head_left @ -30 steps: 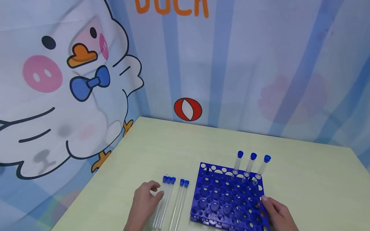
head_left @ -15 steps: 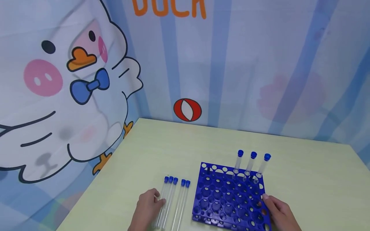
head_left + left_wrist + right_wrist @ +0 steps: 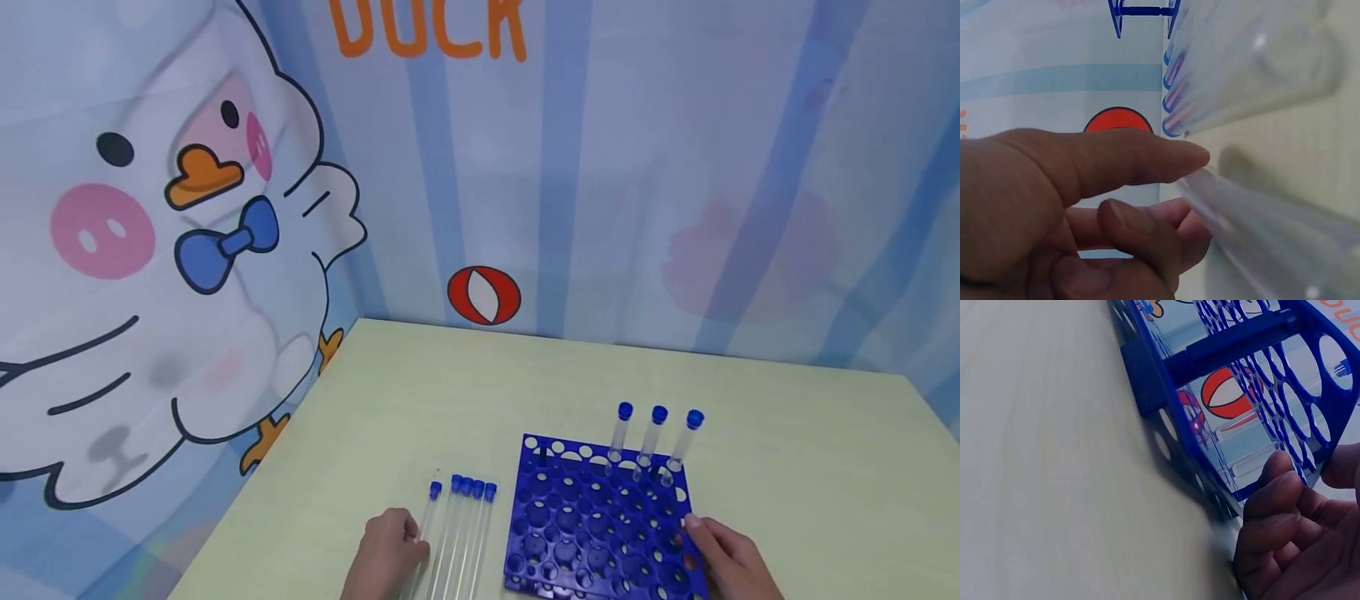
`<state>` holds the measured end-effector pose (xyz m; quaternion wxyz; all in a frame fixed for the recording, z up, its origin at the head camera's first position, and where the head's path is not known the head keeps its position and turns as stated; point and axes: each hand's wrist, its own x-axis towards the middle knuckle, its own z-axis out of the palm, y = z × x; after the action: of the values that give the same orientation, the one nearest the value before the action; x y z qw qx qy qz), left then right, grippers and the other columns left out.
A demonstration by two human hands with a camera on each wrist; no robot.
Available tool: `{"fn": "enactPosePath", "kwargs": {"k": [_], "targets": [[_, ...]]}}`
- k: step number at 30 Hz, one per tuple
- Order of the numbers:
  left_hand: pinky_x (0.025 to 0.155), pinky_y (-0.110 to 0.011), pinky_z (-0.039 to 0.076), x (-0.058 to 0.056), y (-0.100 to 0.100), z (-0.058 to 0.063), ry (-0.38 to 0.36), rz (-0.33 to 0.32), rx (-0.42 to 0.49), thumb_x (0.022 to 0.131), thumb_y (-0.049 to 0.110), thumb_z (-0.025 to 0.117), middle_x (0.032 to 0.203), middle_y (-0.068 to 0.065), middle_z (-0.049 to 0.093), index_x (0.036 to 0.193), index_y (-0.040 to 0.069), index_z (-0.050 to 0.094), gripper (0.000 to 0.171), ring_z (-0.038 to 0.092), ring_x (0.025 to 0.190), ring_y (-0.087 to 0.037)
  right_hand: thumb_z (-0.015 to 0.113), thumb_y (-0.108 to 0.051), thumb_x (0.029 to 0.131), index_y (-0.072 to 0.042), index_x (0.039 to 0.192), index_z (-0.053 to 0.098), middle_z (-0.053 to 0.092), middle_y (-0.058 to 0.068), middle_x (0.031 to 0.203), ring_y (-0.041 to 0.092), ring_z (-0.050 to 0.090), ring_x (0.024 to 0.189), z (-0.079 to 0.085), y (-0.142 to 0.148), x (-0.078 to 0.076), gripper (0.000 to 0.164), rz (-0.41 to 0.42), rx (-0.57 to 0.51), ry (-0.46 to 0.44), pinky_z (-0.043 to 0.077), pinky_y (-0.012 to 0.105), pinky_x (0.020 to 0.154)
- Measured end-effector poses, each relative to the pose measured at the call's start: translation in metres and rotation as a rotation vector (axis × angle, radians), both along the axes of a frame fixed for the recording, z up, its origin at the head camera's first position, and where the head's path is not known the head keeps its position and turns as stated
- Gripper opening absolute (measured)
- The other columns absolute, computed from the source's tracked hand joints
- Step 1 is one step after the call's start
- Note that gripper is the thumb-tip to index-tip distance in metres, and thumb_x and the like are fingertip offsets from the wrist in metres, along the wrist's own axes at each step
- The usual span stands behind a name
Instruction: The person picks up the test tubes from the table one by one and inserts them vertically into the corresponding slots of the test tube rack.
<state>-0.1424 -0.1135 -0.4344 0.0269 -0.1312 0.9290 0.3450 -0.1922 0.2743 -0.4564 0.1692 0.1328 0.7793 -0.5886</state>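
Note:
My left hand [image 3: 384,550] pinches a clear test tube [image 3: 427,517] with a blue cap, lying left of the others. In the left wrist view the tube [image 3: 1260,231] runs from between thumb and fingers toward the lower right. Several more capped tubes [image 3: 467,525] lie side by side, just right of this hand. A blue test tube rack [image 3: 517,533] stands right of them, with three capped tubes [image 3: 651,437] upright in its back row. My right hand [image 3: 727,554] grips the rack's right side, thumb on top; its curled fingers [image 3: 1275,494] show at the rack's end.
The pale tabletop [image 3: 450,392] extends behind and to the right of the rack. A printed cloth [image 3: 600,167] with a cartoon duck hangs along the back and left edges of the table.
Three tubes lay together by my left hand; now one is apart under it and the other two have shifted right against the remaining pair. The right hand keeps its hold on the rack.

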Motion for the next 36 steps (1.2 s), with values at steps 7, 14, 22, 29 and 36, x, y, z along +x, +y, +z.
{"fn": "enactPosePath", "kwargs": {"k": [7, 14, 22, 29, 36], "targets": [[0.053, -0.028, 0.035, -0.003, -0.002, 0.010, -0.047, 0.036, 0.008, 0.072, 0.003, 0.061, 0.064, -0.002, 0.047, 0.072, 0.003, 0.052, 0.009, 0.044, 0.058, -0.016, 0.044, -0.063, 0.085, 0.002, 0.100, 0.056, 0.053, 0.006, 0.074, 0.020, 0.053, 0.067, 0.001, 0.001, 0.001, 0.068, -0.016, -0.015, -0.013, 0.045, 0.033, 0.057], [0.057, -0.027, 0.044, -0.025, 0.016, 0.050, 0.098, -0.022, 0.157, 0.081, 0.011, 0.063, 0.077, -0.001, 0.058, 0.095, 0.001, 0.061, 0.017, 0.053, 0.067, -0.013, 0.044, -0.067, 0.082, 0.003, 0.098, 0.056, 0.053, 0.007, 0.073, 0.020, 0.053, 0.067, 0.000, 0.003, 0.000, 0.072, -0.020, -0.011, -0.016, 0.045, 0.033, 0.057], [0.052, -0.023, 0.045, -0.050, 0.056, 0.075, 0.377, -0.180, 0.287, 0.083, 0.015, 0.064, 0.086, -0.003, 0.062, 0.099, 0.005, 0.061, 0.019, 0.053, 0.066, -0.009, 0.045, -0.066, 0.082, 0.002, 0.094, 0.058, 0.053, 0.006, 0.071, 0.019, 0.051, 0.065, -0.002, 0.001, -0.001, 0.070, -0.033, -0.008, -0.013, 0.043, 0.031, 0.054], [0.052, -0.022, 0.045, -0.067, 0.083, 0.081, 0.459, -0.223, 0.316, 0.083, 0.014, 0.065, 0.088, -0.001, 0.064, 0.098, 0.009, 0.062, 0.015, 0.054, 0.062, -0.007, 0.045, -0.068, 0.080, 0.001, 0.093, 0.058, 0.054, 0.007, 0.070, 0.018, 0.049, 0.060, -0.001, 0.001, -0.002, 0.072, -0.029, 0.026, -0.004, 0.041, 0.030, 0.051], [0.048, -0.021, 0.043, -0.081, 0.105, 0.077, 0.534, -0.257, 0.362, 0.083, 0.016, 0.066, 0.089, 0.000, 0.064, 0.099, 0.011, 0.062, 0.016, 0.052, 0.059, -0.005, 0.048, -0.072, 0.074, 0.001, 0.090, 0.059, 0.054, 0.007, 0.069, 0.017, 0.049, 0.059, -0.006, 0.002, -0.003, 0.076, -0.036, 0.029, 0.012, 0.040, 0.029, 0.048]]}}
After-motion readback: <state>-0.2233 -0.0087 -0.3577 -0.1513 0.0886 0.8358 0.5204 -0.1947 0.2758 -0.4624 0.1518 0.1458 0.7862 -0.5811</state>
